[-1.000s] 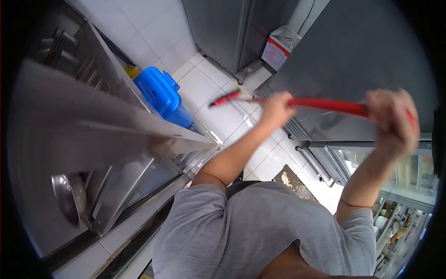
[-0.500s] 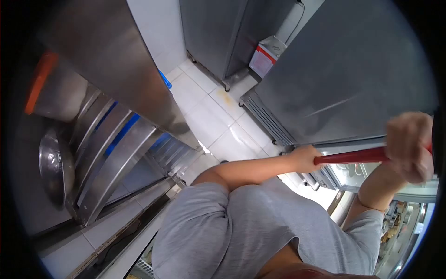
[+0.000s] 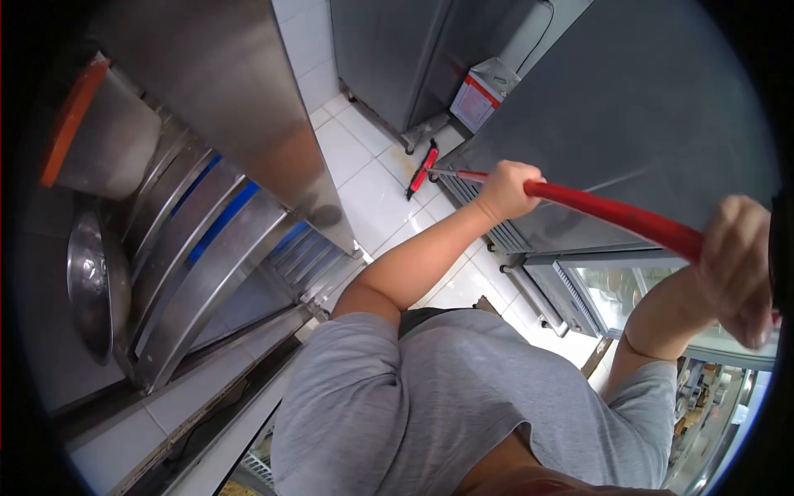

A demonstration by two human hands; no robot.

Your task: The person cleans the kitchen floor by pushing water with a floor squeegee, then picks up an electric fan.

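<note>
A floor squeegee with a long red handle [image 3: 616, 213] slants across the view. Its narrow red head [image 3: 423, 169], edged in black, is on the white floor tiles beside the grey cabinet. My left hand [image 3: 513, 188] is closed round the shaft partway down. Near the handle's upper end, my right hand [image 3: 734, 269] is wrapped round it, slightly blurred and close to the camera. Between the hands the handle runs in front of the large grey cabinet [image 3: 637, 107].
A steel rack [image 3: 211, 281] on the left holds a metal bowl [image 3: 93, 285] and a container with an orange rim [image 3: 74, 120]. A second grey cabinet [image 3: 376, 62] stands ahead, near a red-and-white tin [image 3: 475, 103]. White floor tiles [image 3: 364, 198] lie between rack and cabinets.
My left hand has moved forward and up in view along with the handle. The squeegee head, out of sight before, now shows on the tiles. My right hand still grips the handle.
</note>
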